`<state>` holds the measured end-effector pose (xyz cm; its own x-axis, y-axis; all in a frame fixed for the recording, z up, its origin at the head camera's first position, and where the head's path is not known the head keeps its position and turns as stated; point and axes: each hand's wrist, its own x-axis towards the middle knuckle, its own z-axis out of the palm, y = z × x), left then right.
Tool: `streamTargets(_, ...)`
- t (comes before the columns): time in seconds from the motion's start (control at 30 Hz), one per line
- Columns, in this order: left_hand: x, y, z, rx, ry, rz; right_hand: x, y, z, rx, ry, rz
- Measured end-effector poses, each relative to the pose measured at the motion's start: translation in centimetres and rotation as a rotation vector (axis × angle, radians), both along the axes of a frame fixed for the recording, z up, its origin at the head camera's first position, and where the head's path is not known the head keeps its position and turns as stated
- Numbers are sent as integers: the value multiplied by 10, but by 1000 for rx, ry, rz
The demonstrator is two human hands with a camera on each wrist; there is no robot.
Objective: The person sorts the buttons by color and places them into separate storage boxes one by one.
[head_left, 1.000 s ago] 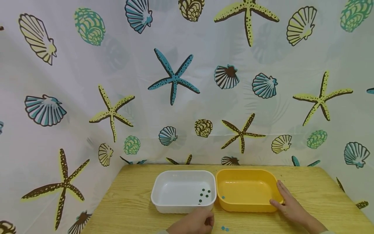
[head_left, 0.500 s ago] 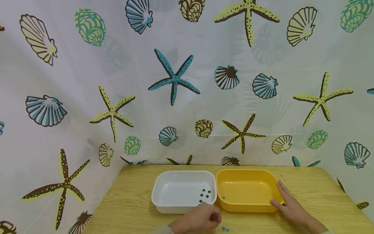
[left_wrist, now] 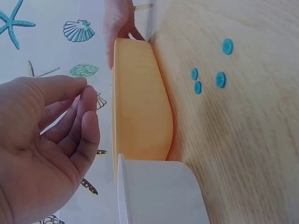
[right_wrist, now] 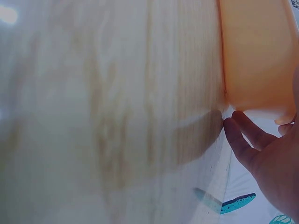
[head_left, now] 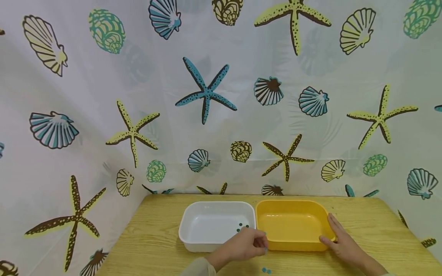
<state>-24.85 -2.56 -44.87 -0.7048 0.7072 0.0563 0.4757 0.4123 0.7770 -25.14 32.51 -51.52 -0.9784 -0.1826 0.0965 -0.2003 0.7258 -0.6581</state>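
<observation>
My left hand [head_left: 243, 243] is over the front right corner of the white bin [head_left: 200, 245], beside the yellow bin [head_left: 297, 245]. Its thumb and index finger pinch a small blue button [head_left: 266, 250], barely visible at the fingertips. In the left wrist view the fingertips meet and the button is hidden. My right hand [head_left: 345, 243] rests against the right end of the yellow bin, fingers fairly straight along its outside and thumb at the front rim. Dark green buttons [head_left: 240, 224] lie in the white bin, partly covered by the left hand. Another blue button [head_left: 265, 233] shows in the yellow bin.
The two bins stand side by side on a wooden table [head_left: 148, 241]. Several blue buttons [left_wrist: 220, 79] lie on the wood in front of the yellow bin. A curtain [head_left: 235, 126] printed with shells and starfish encloses the table's back and sides.
My left hand has risen from the table in front of the white bin and moved right and forward to the yellow bin's front left corner. The right hand has stayed in place.
</observation>
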Motion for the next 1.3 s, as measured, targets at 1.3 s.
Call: streamTargets(1.3,-37,48,-18,110,-99,156,0,0,1,0,-24,-7)
